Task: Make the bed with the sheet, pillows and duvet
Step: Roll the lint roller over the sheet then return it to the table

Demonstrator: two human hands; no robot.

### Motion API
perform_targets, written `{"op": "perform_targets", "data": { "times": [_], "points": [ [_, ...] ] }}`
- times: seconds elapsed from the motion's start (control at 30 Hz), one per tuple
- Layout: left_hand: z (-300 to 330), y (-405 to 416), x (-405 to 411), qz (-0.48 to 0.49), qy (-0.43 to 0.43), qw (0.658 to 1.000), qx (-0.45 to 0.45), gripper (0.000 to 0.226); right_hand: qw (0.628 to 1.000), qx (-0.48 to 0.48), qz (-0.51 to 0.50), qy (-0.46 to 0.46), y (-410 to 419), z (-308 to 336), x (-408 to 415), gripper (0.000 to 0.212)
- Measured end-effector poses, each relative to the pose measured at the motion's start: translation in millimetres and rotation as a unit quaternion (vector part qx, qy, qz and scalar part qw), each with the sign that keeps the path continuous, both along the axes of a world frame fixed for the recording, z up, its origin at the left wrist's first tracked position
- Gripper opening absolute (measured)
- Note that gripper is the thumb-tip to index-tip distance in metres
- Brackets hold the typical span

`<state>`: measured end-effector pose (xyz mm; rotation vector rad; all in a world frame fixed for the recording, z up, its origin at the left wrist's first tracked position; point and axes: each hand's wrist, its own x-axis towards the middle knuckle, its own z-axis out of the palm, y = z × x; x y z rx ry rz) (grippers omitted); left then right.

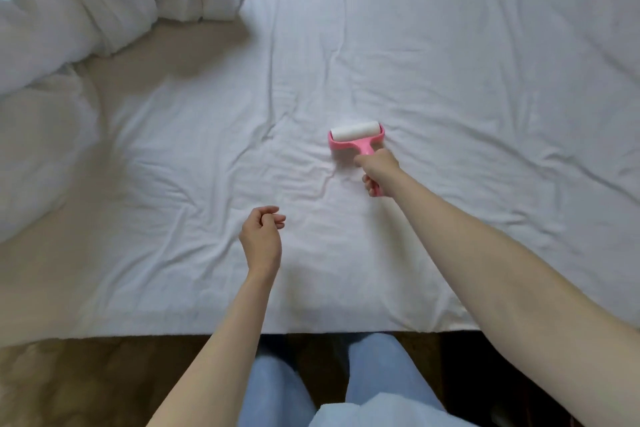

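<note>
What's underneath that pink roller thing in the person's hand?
The pink-framed lint roller with a white drum, held by the right hand, rests on the wrinkled white bed sheet. The mattress beneath is covered by the sheet, so it cannot be seen.

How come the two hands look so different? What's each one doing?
The right hand is stretched far out over the sheet, while the left hand sits closer to the bed's near edge. The right hand is closed around the handle of a pink lint roller; the left hand holds nothing. The right hand's fingers are wrapped tight; the left hand's fingers are loosely curled. Both are bare and above the same white sheet.
</note>
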<state>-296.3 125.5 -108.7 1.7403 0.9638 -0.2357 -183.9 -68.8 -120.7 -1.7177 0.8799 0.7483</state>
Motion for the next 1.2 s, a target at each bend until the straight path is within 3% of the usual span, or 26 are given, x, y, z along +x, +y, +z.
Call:
{"op": "perform_targets", "data": {
  "times": [0.2,0.33,0.77,0.97,1.2],
  "points": [
    [40,-13,0,0.049,-0.016,0.999,-0.01,0.031,0.996,-0.024,0.073,-0.035,-41,55,-50,0.007],
    [72,-17,6,0.043,-0.045,0.998,-0.024,0.031,0.996,-0.028,0.049,-0.067,-51,97,-73,0.009],
    [188,-16,30,-0.145,-0.187,0.964,-0.12,0.028,0.962,-0.028,-0.019,-0.271,-42,235,-111,0.028],
    [222,-11,20,-0.164,-0.2,0.957,-0.128,0.028,0.942,-0.008,-0.086,-0.324,-39,264,-140,0.029],
    [244,-73,-1,-0.217,-0.201,0.942,-0.158,0.026,0.924,-0.01,-0.162,-0.347,-74,274,-181,0.028]
  ]
}}
